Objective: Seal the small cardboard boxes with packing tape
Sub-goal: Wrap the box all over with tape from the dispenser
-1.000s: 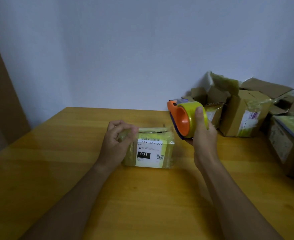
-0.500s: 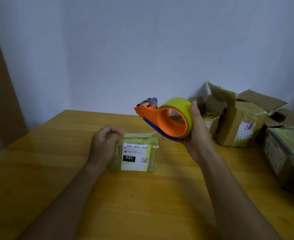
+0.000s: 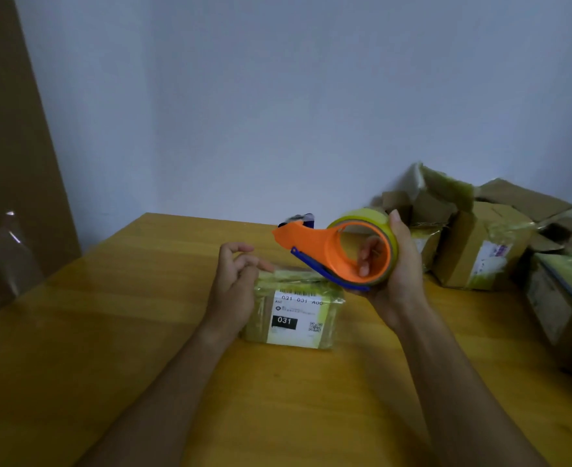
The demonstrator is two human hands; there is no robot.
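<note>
A small cardboard box (image 3: 294, 311), wrapped in yellowish tape and bearing a white label marked 031, sits on the wooden table (image 3: 109, 332). My left hand (image 3: 234, 281) is at the box's left end with its fingers loosely spread above the top edge, holding nothing. My right hand (image 3: 395, 271) grips an orange tape dispenser (image 3: 331, 251) with a yellow-green roll, fingers through the core. The dispenser hangs over the box's right rear, its blue blade end pointing left.
A pile of opened cardboard boxes (image 3: 480, 251) crowds the table's back right corner against the wall. One more box (image 3: 564, 298) stands at the right edge. A brown board with clear plastic film (image 3: 4, 257) leans at the left.
My left hand has let go of the box's left end and its fingers have lifted. The dispenser has tilted so its opening faces me more.
</note>
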